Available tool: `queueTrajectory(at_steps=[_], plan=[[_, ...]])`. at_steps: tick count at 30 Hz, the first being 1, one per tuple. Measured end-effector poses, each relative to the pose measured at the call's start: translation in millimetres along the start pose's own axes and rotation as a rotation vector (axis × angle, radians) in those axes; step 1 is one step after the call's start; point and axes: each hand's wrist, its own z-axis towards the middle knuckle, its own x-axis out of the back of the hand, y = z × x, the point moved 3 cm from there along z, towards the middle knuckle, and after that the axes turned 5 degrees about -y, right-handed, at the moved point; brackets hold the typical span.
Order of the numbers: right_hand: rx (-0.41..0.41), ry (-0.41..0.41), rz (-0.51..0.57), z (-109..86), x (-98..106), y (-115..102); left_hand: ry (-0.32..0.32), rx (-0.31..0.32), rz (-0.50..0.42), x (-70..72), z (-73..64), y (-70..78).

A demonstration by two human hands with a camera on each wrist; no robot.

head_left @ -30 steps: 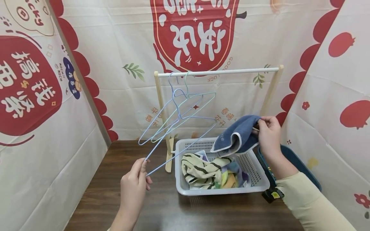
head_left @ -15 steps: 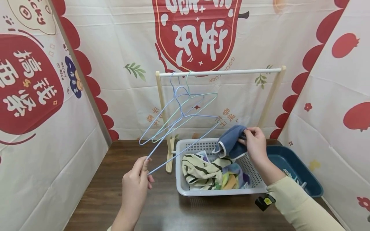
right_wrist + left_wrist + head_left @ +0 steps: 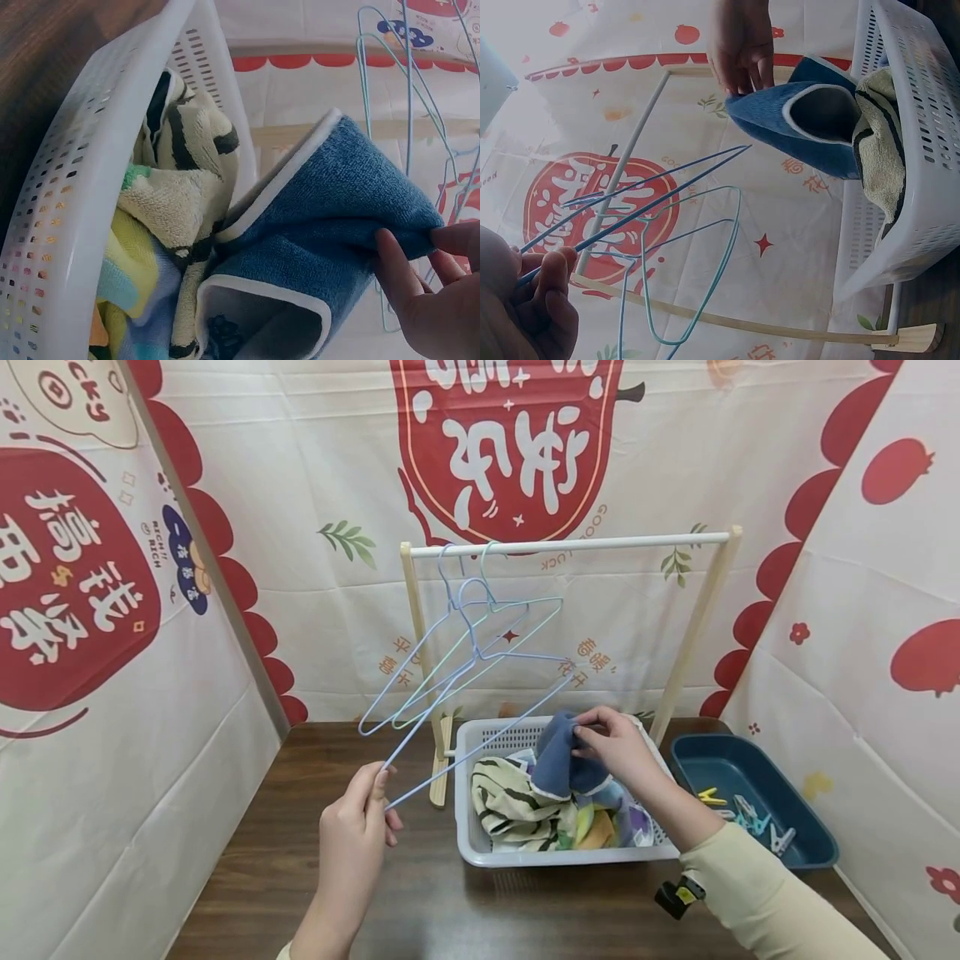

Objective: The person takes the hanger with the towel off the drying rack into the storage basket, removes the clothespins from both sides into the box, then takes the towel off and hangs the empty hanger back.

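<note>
My left hand (image 3: 356,822) grips a blue wire hanger (image 3: 450,689) by one corner, and the hanger's hook points up and away. My right hand (image 3: 617,745) pinches a blue towel (image 3: 557,755) with white edging by its top, so it droops into the white basket (image 3: 467,827). In the right wrist view the towel (image 3: 322,195) hangs folded from thumb and fingers, beside a cream towel (image 3: 187,187) with dark stripes. A multicoloured towel (image 3: 600,827) lies in the basket too. Behind the held hanger, a blue and a green hanger (image 3: 517,645) hang on the rack's rod (image 3: 600,544).
The rack's wooden posts (image 3: 696,627) rise behind the basket. To the right of the basket, a dark teal tray (image 3: 742,760) holds several clothes pegs (image 3: 746,814). Patterned cloth walls enclose the brown table (image 3: 300,860) at the back and sides.
My right hand has brought the blue towel left and down, from the basket's right side to over its middle. The teal tray and its pegs have come into fuller view. My left hand barely moved.
</note>
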Motion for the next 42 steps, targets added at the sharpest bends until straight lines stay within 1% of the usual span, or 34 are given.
queueTrajectory(at_steps=[2,6,12,16,20,23,26,30,32,35,39,42], plan=[[-0.001,-0.017,-0.047,1.1,-3,2,-0.006,0.000,-0.006,-0.2,0.7,0.2],[0.014,-0.076,-0.097,1.8,-11,7,0.001,-0.020,-0.010,-0.7,2.2,1.2],[0.087,-0.218,-0.141,-0.3,-22,12,0.012,-0.052,-0.010,-3.0,4.2,2.0],[0.124,-0.245,-0.260,-3.8,-21,11,0.013,-0.057,0.003,-4.2,5.8,1.4],[0.162,-0.226,-0.419,-8.2,-17,9,0.015,-0.061,0.016,-6.8,5.7,-0.2],[0.207,-0.203,-0.512,-12.6,-16,8,0.024,-0.079,0.023,-9.0,6.0,-1.2],[0.251,-0.164,-0.634,-20.6,-14,6,0.051,-0.122,0.042,-10.3,7.2,-1.7],[0.291,-0.106,-0.785,-33.4,-10,4,0.090,-0.204,0.071,-12.9,9.6,-1.7],[0.297,-0.079,-0.828,-39.1,-7,4,0.095,-0.232,0.076,-15.0,10.9,-2.8],[0.276,-0.038,-0.867,-46.7,0,7,0.091,-0.260,0.069,-20.0,14.0,-4.7],[0.223,0.009,-0.884,-52.3,9,15,0.087,-0.279,0.045,-29.1,20.9,-6.1],[0.192,0.024,-0.874,-52.8,13,21,0.084,-0.268,0.033,-37.7,26.0,-6.5]])
